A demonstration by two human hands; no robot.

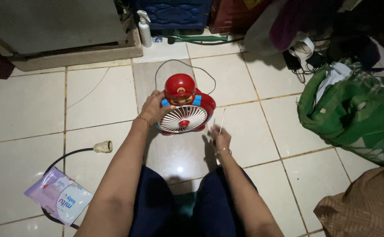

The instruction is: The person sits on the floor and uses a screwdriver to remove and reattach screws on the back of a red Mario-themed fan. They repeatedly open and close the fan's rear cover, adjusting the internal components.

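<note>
Fan (184, 115) upright on tiled floor (25, 105); my left hand (153, 109) wraps its left edge, right hand (220, 137) just right pinches a thin stick (221, 121); I'd keep the fan braced, stick square to grille.

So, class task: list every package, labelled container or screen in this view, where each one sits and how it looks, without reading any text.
Wipes pack: floor, lower left beside left arm; flat soft pouch, lilac and white.
Spray bottle: top, against the cabinet base; slim, white, trigger top.
No screens visible.
</note>
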